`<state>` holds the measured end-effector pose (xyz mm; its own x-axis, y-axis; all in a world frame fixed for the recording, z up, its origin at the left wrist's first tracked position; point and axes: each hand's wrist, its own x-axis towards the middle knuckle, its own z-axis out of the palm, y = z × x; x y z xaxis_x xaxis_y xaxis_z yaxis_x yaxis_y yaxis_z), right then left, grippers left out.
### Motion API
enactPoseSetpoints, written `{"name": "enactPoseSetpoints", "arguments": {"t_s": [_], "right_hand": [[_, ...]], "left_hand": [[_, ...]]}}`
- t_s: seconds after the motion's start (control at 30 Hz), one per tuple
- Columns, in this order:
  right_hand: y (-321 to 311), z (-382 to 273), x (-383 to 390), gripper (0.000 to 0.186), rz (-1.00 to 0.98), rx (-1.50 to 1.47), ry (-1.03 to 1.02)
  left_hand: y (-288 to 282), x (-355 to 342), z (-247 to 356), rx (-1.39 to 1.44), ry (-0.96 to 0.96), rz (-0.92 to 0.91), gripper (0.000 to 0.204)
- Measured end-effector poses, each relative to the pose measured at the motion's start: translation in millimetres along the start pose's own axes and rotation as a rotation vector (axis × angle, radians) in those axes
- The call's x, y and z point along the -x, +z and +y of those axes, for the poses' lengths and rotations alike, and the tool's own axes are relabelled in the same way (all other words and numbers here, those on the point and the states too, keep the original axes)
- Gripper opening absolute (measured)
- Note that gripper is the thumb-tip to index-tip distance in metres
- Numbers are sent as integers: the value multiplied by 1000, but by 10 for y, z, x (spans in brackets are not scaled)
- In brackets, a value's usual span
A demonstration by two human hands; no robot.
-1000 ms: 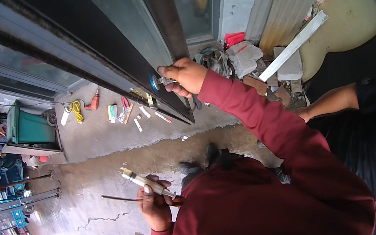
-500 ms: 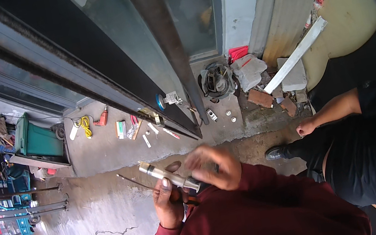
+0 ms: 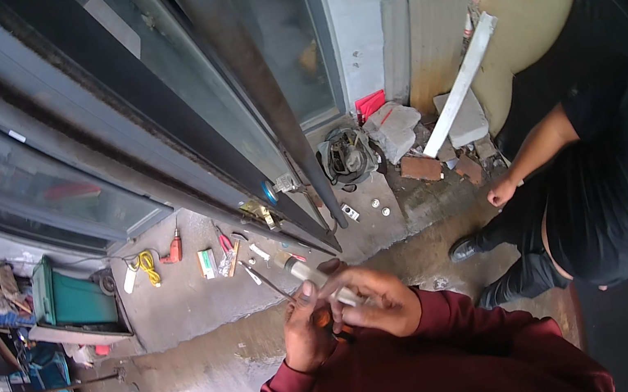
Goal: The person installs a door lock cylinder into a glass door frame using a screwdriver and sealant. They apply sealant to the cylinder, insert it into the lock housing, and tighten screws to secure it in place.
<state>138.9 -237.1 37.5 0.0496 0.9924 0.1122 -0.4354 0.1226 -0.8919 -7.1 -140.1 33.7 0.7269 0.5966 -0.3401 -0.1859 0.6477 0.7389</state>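
Note:
My left hand (image 3: 309,338) grips a thin screwdriver (image 3: 263,279) with a dark and orange handle, along with a clear syringe-like tube (image 3: 297,270). My right hand (image 3: 378,306) has its blurred fingers curled at the tube's rear end; the handle is partly hidden between the two hands. Above them, a tall dark-framed glass door (image 3: 201,165) carries a silver lock fitting with a blue ring (image 3: 279,188) and a brass latch part (image 3: 265,212) on its edge.
A drill (image 3: 173,249), yellow cord (image 3: 145,266) and small tools lie beside a green bin (image 3: 76,290). Right of the door are a bag of tools (image 3: 345,157), rubble (image 3: 421,168), boards (image 3: 430,19) and a white beam (image 3: 459,84). A person in black (image 3: 605,197) stands at my right.
My right hand has left the lock fitting on the door and come down to the tube in my left hand. The view has shifted, and the hands now sit farther right in it.

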Motion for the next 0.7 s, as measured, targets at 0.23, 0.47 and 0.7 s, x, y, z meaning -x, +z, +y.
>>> {"name": "enactPoseSetpoints", "arguments": {"t_s": [0.23, 0.47, 0.7], "right_hand": [[149, 198, -297, 32, 459, -288, -102], [215, 285, -518, 41, 782, -483, -7], [38, 423, -574, 41, 716, -530, -23]], "left_hand": [[-452, 122, 256, -426, 16, -156, 38], [-904, 259, 390, -527, -71, -148, 27], [-985, 234, 450, -550, -92, -152, 26]]}}
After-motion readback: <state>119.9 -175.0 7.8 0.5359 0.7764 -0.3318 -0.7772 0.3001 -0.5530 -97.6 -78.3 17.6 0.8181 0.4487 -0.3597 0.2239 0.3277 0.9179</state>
